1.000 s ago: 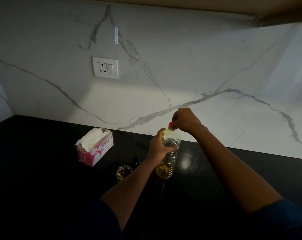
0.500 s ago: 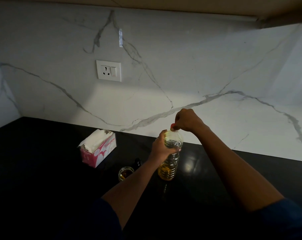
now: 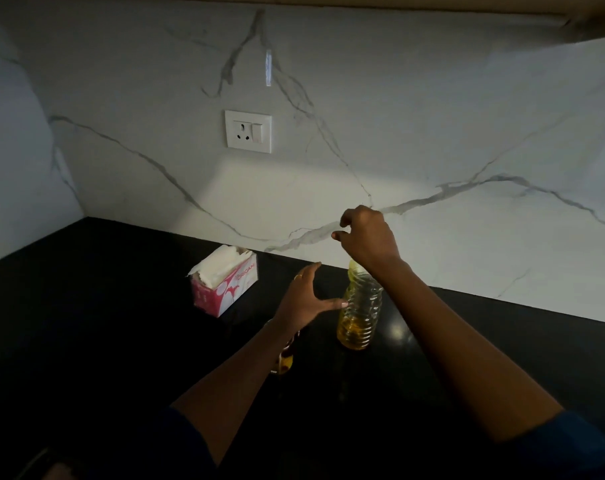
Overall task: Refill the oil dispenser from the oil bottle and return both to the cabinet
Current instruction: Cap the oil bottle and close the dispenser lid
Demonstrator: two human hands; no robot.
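Head view: the oil bottle [image 3: 361, 306] stood upright on the dark surface [image 3: 121, 323] with oil low in its base. The right wrist hid its top.
Left hand [image 3: 308, 299]: spread wide just left of the bottle, thumb tip at its ribbed side, gripping nothing.
Right hand [image 3: 365, 239]: just above the bottle's neck, fingers curled. Whether it held a cap could not be told.
Oil dispenser [image 3: 286, 358]: near the bottle's left, mostly hidden under the left forearm.
Tissue box [image 3: 224, 282]: farther left of the bottle.
Step in hand: probably uncapping before the pour.
Doing it well: wrap the left hand round the ribs without squeezing, then tilt slowly over the dispenser's mouth.
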